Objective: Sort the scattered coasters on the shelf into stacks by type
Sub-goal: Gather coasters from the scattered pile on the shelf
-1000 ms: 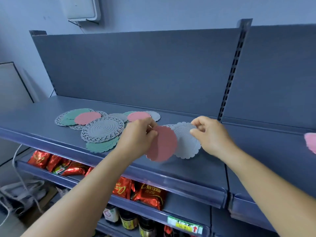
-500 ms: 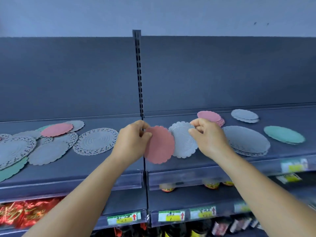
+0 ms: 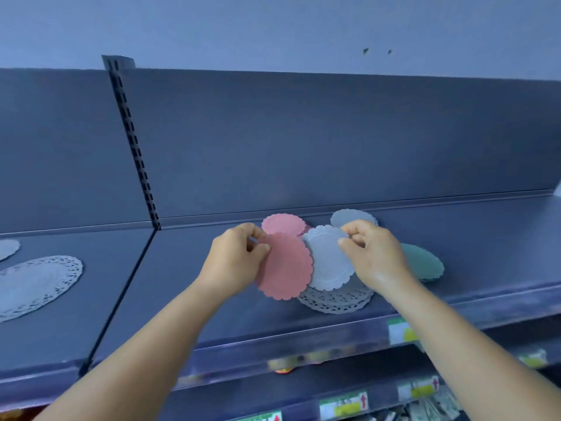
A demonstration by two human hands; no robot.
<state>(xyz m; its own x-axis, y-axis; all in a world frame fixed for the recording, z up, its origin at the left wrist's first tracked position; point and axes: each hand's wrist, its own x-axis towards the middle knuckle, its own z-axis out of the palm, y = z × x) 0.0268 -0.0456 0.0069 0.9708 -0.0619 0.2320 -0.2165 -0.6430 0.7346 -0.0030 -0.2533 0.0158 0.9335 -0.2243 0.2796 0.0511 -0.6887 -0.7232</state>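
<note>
My left hand [image 3: 233, 265] pinches a small pink scalloped coaster [image 3: 287, 270] by its left edge, held above the shelf [image 3: 188, 314]. My right hand [image 3: 375, 256] pinches a small grey scalloped coaster [image 3: 329, 262] by its upper right edge; the two overlap in the air. Under them lies a stack of large grey lace coasters [image 3: 337, 300]. At the back rest a pink stack [image 3: 283, 224] and a small grey stack [image 3: 349, 216]. A green stack [image 3: 425, 262] shows behind my right wrist.
On the left shelf section lie a large grey lace coaster [image 3: 33, 285] and the edge of another grey coaster [image 3: 7, 249]. A slotted upright [image 3: 133, 147] divides the sections. Price tags [image 3: 402, 331] line the shelf edge, with goods on the shelves below.
The view has swung right and both hands have carried the pink and grey coasters along to above the sorted stacks on the right section. Both grips are unchanged.
</note>
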